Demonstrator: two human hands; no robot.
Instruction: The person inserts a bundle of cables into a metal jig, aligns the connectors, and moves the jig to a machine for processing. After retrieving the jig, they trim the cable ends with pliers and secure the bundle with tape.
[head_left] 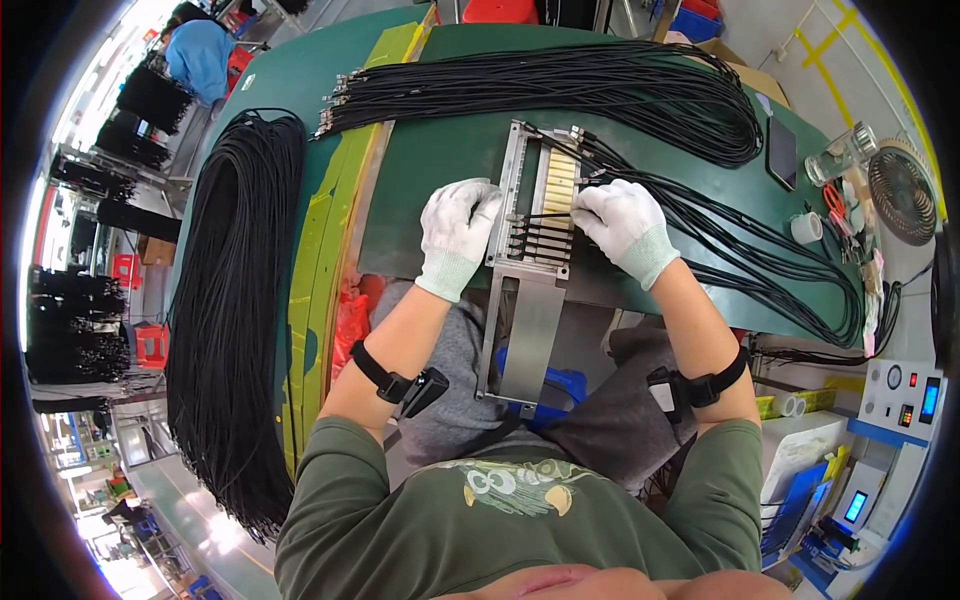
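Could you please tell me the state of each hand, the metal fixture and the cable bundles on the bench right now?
left hand: gloved, resting on the fixture's left edge.
right hand: gloved, pinching a black cable laid across the fixture.
metal fixture: flat on the green mat, lower slots filled with cable ends.
looped cable bundle: lying loose on the mat.
long cable bundle: draped along the bench's left side.

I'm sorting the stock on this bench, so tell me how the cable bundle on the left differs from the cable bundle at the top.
The left bundle runs lengthwise, toward and away from the person, along the table's left edge; the top bundle lies crosswise on the green mat. The left bundle looks thicker and longer. The top bundle shows metal ends fanned out at its left; on the left bundle no such ends are plain. Both are black, thin cables, and neither hand touches them.
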